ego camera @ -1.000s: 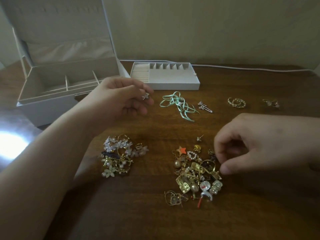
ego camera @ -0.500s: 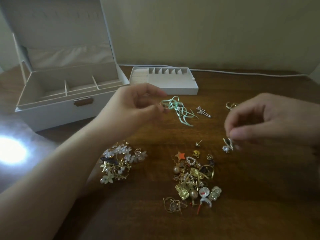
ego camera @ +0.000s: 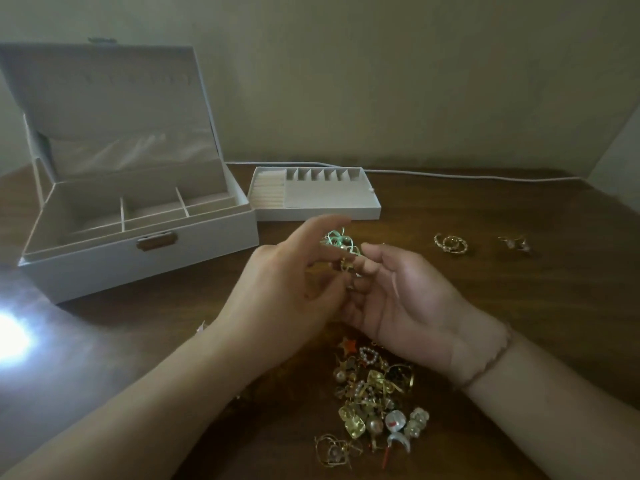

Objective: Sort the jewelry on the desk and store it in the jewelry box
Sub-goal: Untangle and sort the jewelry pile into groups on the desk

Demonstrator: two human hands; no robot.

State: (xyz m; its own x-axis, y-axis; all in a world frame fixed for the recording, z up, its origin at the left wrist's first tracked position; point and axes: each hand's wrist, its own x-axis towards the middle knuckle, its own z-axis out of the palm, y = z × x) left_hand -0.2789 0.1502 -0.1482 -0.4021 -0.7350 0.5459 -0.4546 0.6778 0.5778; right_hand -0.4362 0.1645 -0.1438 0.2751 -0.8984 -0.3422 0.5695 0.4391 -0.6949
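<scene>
Both hands met over the middle of the wooden counter [ego camera: 519,323]. The left hand [ego camera: 287,299] came in from the left with its fingers curled, thumb and fingertips pinching at something small and gold, though I could not make out what piece it was. The right hand [ego camera: 405,299] lay palm up beside it, fingers loosely spread and touching the left hand's fingertips; a thin cord bracelet [ego camera: 491,362] sat on its wrist. The hands hid part of a mint-green ribbon piece [ego camera: 337,239] lying just behind them.

Below the hands, nearer the person, a heap of mixed jewelry [ego camera: 374,396] lay on the counter: gold shapes, pearls, an orange star, a pearl heart. Off to the right, well apart from the heap, rested a pair of gold hoop earrings [ego camera: 450,243] and, further right, a small pale earring pair [ego camera: 516,243].

At the far left stood the white jewelry box [ego camera: 145,258], its lid propped upright and its lower part split by dividers; I saw nothing in those compartments. Just beside it on the right sat a white removable tray [ego camera: 318,213] with ring rolls at its left end and a row of small cells along the back, also showing no jewelry. A white cable [ego camera: 450,175] ran along the back edge by the wall. A bright glare [ego camera: 10,334] lit the left edge of the counter.
</scene>
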